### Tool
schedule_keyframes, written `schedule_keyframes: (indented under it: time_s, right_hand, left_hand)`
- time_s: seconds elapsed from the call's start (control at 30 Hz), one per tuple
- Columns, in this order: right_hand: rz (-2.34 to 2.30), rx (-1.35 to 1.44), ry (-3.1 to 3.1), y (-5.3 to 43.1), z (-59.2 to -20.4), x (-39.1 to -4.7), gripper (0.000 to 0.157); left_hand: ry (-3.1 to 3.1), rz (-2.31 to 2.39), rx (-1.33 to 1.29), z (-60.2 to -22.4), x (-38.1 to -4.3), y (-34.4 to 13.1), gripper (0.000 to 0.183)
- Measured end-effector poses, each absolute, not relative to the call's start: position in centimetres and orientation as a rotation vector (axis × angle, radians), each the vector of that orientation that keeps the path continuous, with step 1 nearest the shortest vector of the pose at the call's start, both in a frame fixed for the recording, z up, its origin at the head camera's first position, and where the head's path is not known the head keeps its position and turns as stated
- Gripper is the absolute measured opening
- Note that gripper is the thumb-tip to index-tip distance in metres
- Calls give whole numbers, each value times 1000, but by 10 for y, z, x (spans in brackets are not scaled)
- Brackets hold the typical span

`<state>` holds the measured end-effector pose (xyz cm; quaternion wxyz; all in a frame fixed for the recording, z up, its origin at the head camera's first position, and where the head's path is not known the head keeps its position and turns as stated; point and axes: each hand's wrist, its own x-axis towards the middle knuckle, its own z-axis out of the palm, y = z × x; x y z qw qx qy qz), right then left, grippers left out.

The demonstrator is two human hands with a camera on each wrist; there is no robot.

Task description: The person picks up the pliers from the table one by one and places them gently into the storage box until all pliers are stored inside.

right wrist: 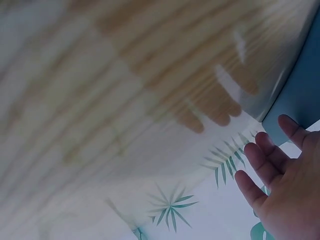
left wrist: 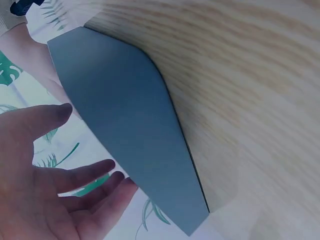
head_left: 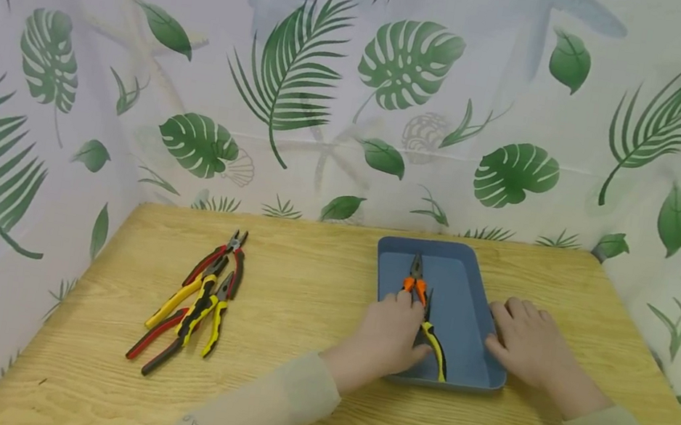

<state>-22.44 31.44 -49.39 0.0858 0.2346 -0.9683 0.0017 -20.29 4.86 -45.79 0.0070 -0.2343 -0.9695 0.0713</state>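
A blue tray holds needle-nose pliers with orange grips and a second pair of pliers with yellow-and-black grips. My left hand is over the tray's left side and covers part of both pairs. In the left wrist view its fingers are spread and loosely bent behind the tray's wall, and no tool shows between them. Beside the tray's right wall is my right hand, its thumb close to the rim. In the right wrist view its fingers look relaxed and hold nothing.
Several pliers lie overlapping on the wooden table at the left, among them a red-and-black pair and a yellow-and-black pair. A leaf-patterned cloth hangs along the table's back and sides.
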Motion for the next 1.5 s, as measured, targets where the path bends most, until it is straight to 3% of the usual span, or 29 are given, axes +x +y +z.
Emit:
schedule_keyframes:
  time_s: [0.3,0.5,0.93,1.5]
  right_hand:
    - [6,676,-2890,314,-494,-222,30]
    - [5,653,-2927,313,-492,-221,31]
    - [79,582,-3125,315,-493,-225,57]
    - [75,599,-3112,315,-493,-225,55]
  left_hand:
    - [-2921,98,-820,-449,-203,27,44]
    - [-2931,94,-798,-453,-206,14,44]
    - [-2947,163,-781,-460,-205,-2,45]
    - [-2926,146,-679,-454,-216,-46,46]
